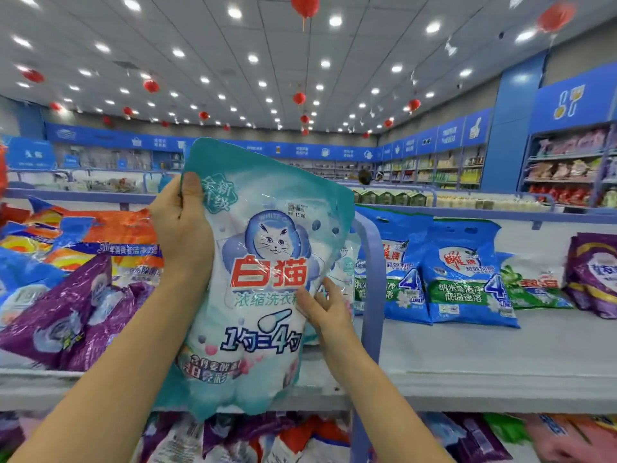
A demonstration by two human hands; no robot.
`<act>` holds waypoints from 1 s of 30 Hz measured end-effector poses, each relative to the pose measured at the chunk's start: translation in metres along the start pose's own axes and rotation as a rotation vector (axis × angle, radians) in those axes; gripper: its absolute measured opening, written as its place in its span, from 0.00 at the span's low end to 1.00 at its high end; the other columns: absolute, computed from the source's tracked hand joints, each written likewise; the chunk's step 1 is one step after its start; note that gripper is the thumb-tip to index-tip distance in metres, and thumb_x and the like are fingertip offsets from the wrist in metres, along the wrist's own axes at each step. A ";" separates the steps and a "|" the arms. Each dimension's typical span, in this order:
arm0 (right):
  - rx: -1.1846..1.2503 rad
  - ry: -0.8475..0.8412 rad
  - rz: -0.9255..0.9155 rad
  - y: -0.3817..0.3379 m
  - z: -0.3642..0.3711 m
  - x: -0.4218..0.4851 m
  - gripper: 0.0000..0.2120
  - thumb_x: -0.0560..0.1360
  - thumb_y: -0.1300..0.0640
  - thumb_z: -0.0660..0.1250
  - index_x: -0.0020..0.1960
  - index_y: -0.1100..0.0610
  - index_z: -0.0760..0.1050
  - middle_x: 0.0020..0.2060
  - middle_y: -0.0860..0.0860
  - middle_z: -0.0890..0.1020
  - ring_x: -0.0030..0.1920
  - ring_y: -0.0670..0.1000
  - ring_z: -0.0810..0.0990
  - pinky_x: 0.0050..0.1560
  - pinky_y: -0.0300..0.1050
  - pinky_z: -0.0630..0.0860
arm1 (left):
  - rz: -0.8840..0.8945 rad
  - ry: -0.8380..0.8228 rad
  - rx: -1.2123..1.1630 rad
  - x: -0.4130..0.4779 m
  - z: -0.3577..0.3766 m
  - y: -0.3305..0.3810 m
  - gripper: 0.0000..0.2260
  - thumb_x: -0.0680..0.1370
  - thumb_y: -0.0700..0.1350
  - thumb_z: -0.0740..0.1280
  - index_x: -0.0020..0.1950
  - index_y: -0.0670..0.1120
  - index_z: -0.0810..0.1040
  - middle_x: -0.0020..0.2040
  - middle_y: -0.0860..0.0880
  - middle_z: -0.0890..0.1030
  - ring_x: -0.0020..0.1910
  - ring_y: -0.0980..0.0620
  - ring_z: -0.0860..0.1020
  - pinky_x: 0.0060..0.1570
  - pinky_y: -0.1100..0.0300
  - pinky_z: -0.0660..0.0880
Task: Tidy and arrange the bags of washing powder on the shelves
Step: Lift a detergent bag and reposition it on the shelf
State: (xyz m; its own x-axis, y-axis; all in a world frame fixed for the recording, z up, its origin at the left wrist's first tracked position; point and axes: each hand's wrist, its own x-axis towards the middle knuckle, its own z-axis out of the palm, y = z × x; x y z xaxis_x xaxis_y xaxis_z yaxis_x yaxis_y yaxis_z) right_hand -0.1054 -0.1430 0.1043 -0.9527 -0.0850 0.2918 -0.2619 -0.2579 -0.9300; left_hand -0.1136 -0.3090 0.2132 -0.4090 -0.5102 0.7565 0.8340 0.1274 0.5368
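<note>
A teal-and-white washing powder bag [263, 329] with a cat picture and red characters is held upright in front of the top shelf [467, 372]. My left hand [182, 228] grips its upper left edge, thumb on the front. My right hand [325, 305] holds its right edge lower down, fingers on the front. Behind the bag, more of the same kind [347, 262] lean on the shelf, mostly hidden. Blue bags [464, 279] stand to the right, purple bags [76, 315] and orange bags [110, 235] lie in a heap on the left.
A blue shelf divider post [372, 295] rises just right of the held bag. A green-and-white bag [531, 282] and another purple bag [597, 275] sit at the far right. The lower shelf [434, 436] holds mixed bags. Store aisles and wall shelving fill the background.
</note>
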 end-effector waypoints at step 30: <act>-0.790 0.662 -0.422 -0.030 0.006 0.037 0.20 0.81 0.52 0.55 0.72 0.56 0.62 0.65 0.51 0.73 0.60 0.43 0.75 0.58 0.34 0.71 | -0.427 -0.345 0.113 -0.075 0.003 -0.065 0.18 0.74 0.46 0.71 0.58 0.48 0.66 0.47 0.56 0.76 0.47 0.50 0.77 0.48 0.56 0.71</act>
State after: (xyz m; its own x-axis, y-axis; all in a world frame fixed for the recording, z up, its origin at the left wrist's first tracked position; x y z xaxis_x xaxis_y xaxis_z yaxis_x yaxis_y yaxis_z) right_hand -0.1318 -0.1441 0.1446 -0.5965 0.4563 0.6603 -0.3842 0.5601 -0.7340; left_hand -0.1381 -0.2768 0.1226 -0.8150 -0.2311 0.5313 0.5306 0.0706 0.8447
